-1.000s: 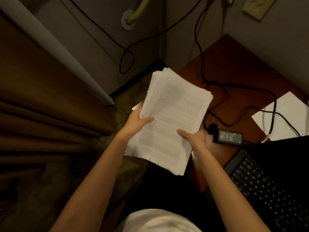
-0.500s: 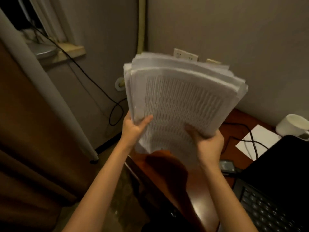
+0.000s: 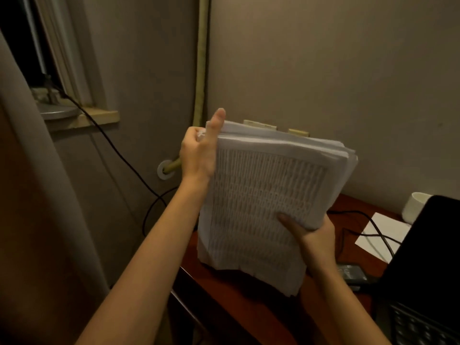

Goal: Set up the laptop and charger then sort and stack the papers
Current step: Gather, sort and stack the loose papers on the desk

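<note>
A white mug (image 3: pixel 416 207) stands on the reddish-brown surface (image 3: pixel 239 310) near the beige wall (image 3: pixel 323 70). A yellowish pipe (image 3: pixel 201 58) runs down the corner to a white ring fitting (image 3: pixel 162 170). Left are a curtain (image 3: pixel 29 220) and a window sill (image 3: pixel 97 118), with a black cable (image 3: pixel 119 155) trailing down from it

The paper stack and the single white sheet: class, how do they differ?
The paper stack is thick, printed and uneven-edged; the single white sheet looks blank. The stack is held upright by both hands, left hand and right hand; the sheet lies flat on the desk under a cable. Both are white paper.
</note>
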The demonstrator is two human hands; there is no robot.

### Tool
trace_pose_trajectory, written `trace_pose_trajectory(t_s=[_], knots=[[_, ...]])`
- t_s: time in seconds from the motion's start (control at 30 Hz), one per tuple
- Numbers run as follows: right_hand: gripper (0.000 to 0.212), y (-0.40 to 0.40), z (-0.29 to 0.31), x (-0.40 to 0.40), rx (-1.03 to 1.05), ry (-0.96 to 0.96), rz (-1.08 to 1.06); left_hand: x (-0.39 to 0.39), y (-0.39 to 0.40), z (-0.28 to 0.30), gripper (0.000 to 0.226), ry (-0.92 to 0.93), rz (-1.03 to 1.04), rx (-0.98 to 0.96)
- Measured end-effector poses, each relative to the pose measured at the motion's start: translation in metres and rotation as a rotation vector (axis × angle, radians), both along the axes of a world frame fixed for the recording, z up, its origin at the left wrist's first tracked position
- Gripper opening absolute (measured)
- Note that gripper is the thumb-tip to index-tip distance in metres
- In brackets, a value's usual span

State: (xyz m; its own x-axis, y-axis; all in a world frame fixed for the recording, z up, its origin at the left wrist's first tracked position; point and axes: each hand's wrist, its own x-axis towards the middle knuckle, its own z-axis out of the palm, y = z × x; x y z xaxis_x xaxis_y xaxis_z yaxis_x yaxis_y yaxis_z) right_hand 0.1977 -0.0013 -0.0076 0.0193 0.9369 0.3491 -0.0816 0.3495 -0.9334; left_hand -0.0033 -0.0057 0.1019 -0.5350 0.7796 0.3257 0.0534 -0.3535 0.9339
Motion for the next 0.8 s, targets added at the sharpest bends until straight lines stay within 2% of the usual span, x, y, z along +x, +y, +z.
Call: trace_pose_trajectory(t_s=[0.13,0.23,0.33,0.37,0.47,0.57,0.67,0.8], knots=[[0.048,-0.005,0.000,0.000,0.074,-0.027,-0.020,0.004,0.007,0.010,0.031,-0.066,0.083,0.034],[0.057,-0.006,-0.006,0.002,0.085,-0.042,0.004,0.002,0.004,0.010,0.006,-0.100,0.154,0.056],[0.054,-0.008,-0.013,0.001,0.088,-0.083,-0.002,0.002,-0.005,0.013,0.010,-0.165,0.154,0.120],[0.048,-0.010,-0.014,0.000,0.091,-0.068,-0.012,0.003,-0.008,0.014,0.007,-0.148,0.140,0.128],[0.041,-0.013,-0.013,-0.001,0.091,-0.032,-0.013,0.005,-0.014,0.013,0.030,0.028,0.080,0.112],[0.042,-0.016,-0.014,0.000,0.080,-0.050,0.016,0.000,-0.018,0.010,0.040,0.046,0.030,0.147],[0.039,-0.017,-0.013,-0.001,0.064,-0.051,0.046,0.000,-0.019,0.009,0.039,0.005,0.055,0.188],[0.025,-0.016,-0.006,-0.002,0.056,0.023,0.025,0.003,-0.017,0.014,0.031,-0.018,0.079,0.198]])
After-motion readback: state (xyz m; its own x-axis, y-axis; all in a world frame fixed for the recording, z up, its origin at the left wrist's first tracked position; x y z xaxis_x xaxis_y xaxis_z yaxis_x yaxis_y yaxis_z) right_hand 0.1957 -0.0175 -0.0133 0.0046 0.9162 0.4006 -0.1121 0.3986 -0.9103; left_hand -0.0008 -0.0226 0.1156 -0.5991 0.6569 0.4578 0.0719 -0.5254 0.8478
